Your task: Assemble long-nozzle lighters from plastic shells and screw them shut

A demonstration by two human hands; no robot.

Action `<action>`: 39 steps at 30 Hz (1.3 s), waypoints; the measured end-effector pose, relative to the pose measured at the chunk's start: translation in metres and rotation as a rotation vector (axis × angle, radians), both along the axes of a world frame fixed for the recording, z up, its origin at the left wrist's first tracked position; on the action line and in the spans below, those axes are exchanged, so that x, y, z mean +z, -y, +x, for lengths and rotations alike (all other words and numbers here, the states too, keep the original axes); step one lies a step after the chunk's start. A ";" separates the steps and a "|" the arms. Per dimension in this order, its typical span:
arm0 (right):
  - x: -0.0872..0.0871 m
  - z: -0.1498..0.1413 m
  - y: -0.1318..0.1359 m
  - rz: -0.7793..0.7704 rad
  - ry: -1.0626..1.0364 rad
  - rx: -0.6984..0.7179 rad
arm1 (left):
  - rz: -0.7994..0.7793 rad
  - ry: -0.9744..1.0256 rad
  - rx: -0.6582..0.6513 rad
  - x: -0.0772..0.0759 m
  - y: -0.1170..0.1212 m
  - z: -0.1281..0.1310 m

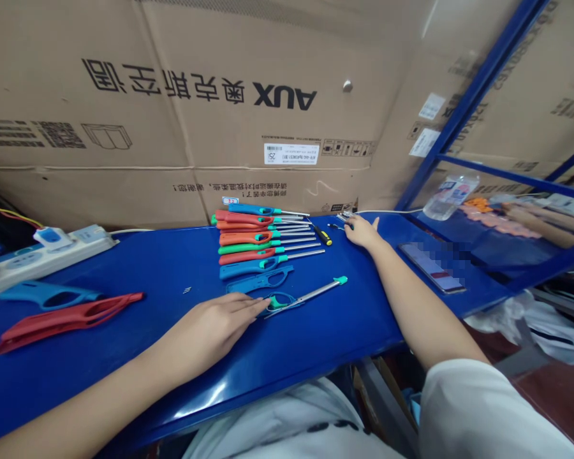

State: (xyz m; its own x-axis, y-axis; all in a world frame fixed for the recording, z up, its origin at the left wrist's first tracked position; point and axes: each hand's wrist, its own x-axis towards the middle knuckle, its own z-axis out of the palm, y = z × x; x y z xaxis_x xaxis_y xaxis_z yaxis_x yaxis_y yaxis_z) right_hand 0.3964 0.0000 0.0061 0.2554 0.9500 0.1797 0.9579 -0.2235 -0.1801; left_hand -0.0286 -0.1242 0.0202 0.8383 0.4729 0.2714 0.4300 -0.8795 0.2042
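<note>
My left hand (224,322) rests on the table, its fingers closed on an unassembled gas lighter (277,303) with a blue body half, a green part and a long metal tube (318,292) tipped in green. My right hand (363,231) is stretched to the back of the table, fingertips bent down among small metal parts (340,217); what it pinches is too small to make out. Between the hands lies a row of gas lighters (246,238) in red, orange, green and blue. A loose blue handle shell (261,280) is in front of them.
A yellow-black screwdriver (323,236) lies by the lighter tubes. At left are a blue shell (50,295), a red shell (69,319), small pins (187,290) and a power strip (48,255). A phone (433,268) and bottle (451,197) are at right. Another person's arm (545,223) shows beyond the blue frame.
</note>
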 end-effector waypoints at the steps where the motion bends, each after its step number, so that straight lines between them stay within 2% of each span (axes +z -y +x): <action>1: 0.000 0.000 -0.001 0.002 -0.005 -0.007 | 0.002 -0.002 0.001 0.000 0.000 0.000; 11: 0.002 -0.001 -0.002 0.006 -0.001 -0.029 | -0.013 -0.010 0.001 -0.001 0.000 -0.001; 19: 0.003 0.001 -0.005 0.020 0.021 0.005 | -0.016 0.003 0.003 0.001 0.001 -0.001; 29: 0.003 0.003 -0.006 -0.001 -0.036 0.007 | -0.028 0.008 -0.002 0.000 -0.001 -0.001; 35: 0.004 -0.003 -0.004 0.060 -0.092 0.019 | -0.026 0.001 0.000 0.000 0.000 -0.001; 39: 0.011 -0.011 0.000 0.172 -0.183 0.046 | -0.030 -0.016 0.007 0.000 0.000 -0.001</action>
State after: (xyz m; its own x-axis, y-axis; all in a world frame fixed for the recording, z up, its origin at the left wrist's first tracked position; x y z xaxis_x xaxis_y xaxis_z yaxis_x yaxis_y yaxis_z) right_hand 0.3858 0.0001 0.0175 0.2559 0.9209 0.2939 0.9142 -0.1317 -0.3832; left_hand -0.0292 -0.1241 0.0203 0.8392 0.4863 0.2435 0.4396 -0.8701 0.2229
